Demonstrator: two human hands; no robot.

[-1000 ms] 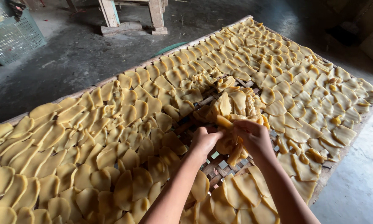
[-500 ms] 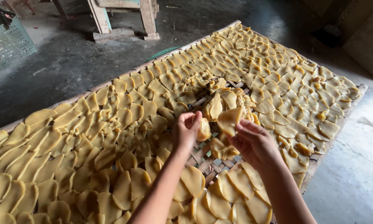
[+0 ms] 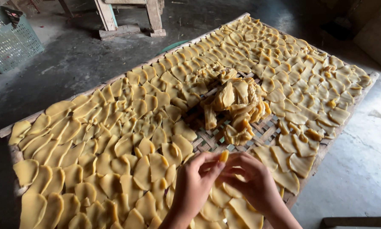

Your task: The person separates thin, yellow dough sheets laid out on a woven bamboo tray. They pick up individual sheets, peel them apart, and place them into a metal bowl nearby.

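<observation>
Left hand (image 3: 194,182): pinching a yellow slice (image 3: 223,156) at the woven rack's (image 3: 207,142) near edge, fingers bent to peel it apart.
Right hand (image 3: 250,178): gripping the same slice from the other side.
Heap (image 3: 235,106): clumped slices mid-rack, unsorted.
Laid slices (image 3: 114,127): overlapped flat in rows, faces exposed to air.

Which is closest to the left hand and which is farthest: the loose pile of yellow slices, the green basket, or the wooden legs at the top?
Measured from the left hand:
1. Loose pile of yellow slices, just ahead on the woven bamboo tray.
2. Wooden legs, far ahead, beyond the tray.
3. Green basket, far ahead in the left corner; clearly far, but nearly level with the legs.
</observation>
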